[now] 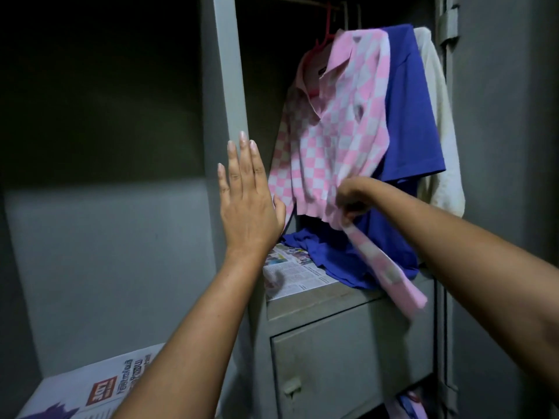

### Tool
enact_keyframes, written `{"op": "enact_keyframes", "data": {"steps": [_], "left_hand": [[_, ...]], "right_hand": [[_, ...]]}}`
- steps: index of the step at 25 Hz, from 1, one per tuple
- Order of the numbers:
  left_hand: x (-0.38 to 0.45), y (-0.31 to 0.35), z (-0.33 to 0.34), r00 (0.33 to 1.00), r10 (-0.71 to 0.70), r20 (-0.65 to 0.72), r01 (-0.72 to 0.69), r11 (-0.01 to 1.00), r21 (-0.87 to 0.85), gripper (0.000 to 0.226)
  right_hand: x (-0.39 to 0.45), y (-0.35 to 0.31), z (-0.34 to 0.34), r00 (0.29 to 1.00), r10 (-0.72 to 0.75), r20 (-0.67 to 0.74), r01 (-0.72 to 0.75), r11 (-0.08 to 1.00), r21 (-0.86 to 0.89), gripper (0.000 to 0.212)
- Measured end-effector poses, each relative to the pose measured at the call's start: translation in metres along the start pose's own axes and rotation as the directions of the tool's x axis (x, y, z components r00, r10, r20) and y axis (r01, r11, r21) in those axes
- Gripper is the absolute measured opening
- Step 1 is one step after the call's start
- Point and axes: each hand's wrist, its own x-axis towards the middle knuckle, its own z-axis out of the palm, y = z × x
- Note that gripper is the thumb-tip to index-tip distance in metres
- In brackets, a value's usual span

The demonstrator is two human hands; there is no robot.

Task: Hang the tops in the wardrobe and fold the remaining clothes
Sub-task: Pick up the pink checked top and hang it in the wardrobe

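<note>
Fingers (pixel 352 207) of our right hand (pixel 352 196) pinching the checked top (pixel 335 128) at 3 o'clock, left fingers (pixel 239 164) spread, we risk tugging it off its pink hanger (pixel 325 36).

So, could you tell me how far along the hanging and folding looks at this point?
Done: a blue top and a cream garment hang in the wardrobe. In hand: the right hand grips the hem of the pink checked top, already on a pink hanger; the left hand is open. Folding isn't visible.

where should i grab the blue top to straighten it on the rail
Grip the blue top by its bunched lower hem lying on the newspaper-lined shelf, coming from the front left; the checked pink top covers its upper front.
</note>
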Motion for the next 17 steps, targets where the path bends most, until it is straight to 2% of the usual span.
{"op": "enact_keyframes", "data": {"steps": [1, 2, 3, 4, 5, 6, 7, 8, 10, 12, 14, 17], "left_hand": [[0.0, 0.0, 0.001, 1.0, -0.003, -0.001, 0.003, 1.0, -0.001, 0.089], [0.0, -0.001, 0.002, 1.0, -0.007, -0.003, 0.007, 1.0, -0.002, 0.089], [0.0, -0.001, 0.003, 1.0, -0.008, -0.005, 0.008, 1.0, -0.001, 0.089], [-0.001, 0.0, 0.004, 1.0, -0.005, -0.006, 0.005, 1.0, 0.003, 0.089], [-0.001, 0.0, 0.004, 1.0, -0.001, -0.007, 0.001, 1.0, 0.007, 0.09], [-0.001, 0.001, 0.004, 1.0, 0.001, -0.005, -0.001, 1.0, 0.008, 0.091], [-0.001, 0.001, 0.004, 1.0, 0.002, -0.001, -0.002, 1.0, 0.003, 0.092], [0.0, 0.001, 0.003, 1.0, 0.002, 0.002, -0.002, 1.0, 0.0, 0.093], [-0.001, 0.001, 0.004, 1.0, -0.001, 0.006, 0.001, 1.0, -0.001, 0.093], [-0.002, 0.0, 0.004, 1.0, -0.005, 0.019, 0.005, 1.0, -0.008, 0.092], [-0.001, 0.0, 0.001, 0.999, -0.009, 0.045, 0.01, 0.999, -0.038, 0.092], [-0.004, -0.002, -0.009, 0.996, 0.006, 0.093, 0.01, 0.987, -0.163, 0.091]], "right_hand": [[0.012, -0.008, 0.0, 0.989, -0.124, -0.079, 0.141, 0.951, 0.276, 0.033], [0.021, -0.017, 0.001, 0.957, -0.21, -0.2, 0.285, 0.812, 0.51, 0.024], [0.028, -0.026, 0.002, 0.918, -0.247, -0.309, 0.395, 0.627, 0.671, 0.022], [0.034, -0.03, 0.003, 0.89, -0.237, -0.389, 0.455, 0.468, 0.758, 0.023], [0.04, -0.034, 0.006, 0.874, -0.197, -0.445, 0.486, 0.367, 0.793, 0.024], [0.044, -0.034, 0.011, 0.869, -0.138, -0.476, 0.492, 0.357, 0.794, 0.025], [0.051, -0.029, 0.019, 0.885, -0.089, -0.457, 0.452, 0.397, 0.799, 0.028], [0.056, -0.019, 0.029, 0.925, -0.054, -0.375, 0.352, 0.487, 0.799, 0.028], [0.058, 0.005, 0.054, 0.996, -0.009, -0.091, 0.071, 0.703, 0.707, 0.029], [0.052, 0.027, 0.071, 0.993, 0.049, 0.107, -0.101, 0.821, 0.562, 0.033], [0.041, 0.042, 0.08, 0.985, 0.083, 0.154, -0.148, 0.862, 0.485, 0.029], [0.004, 0.059, 0.089, 0.996, 0.039, 0.083, -0.077, 0.846, 0.527, 0.026]]}}
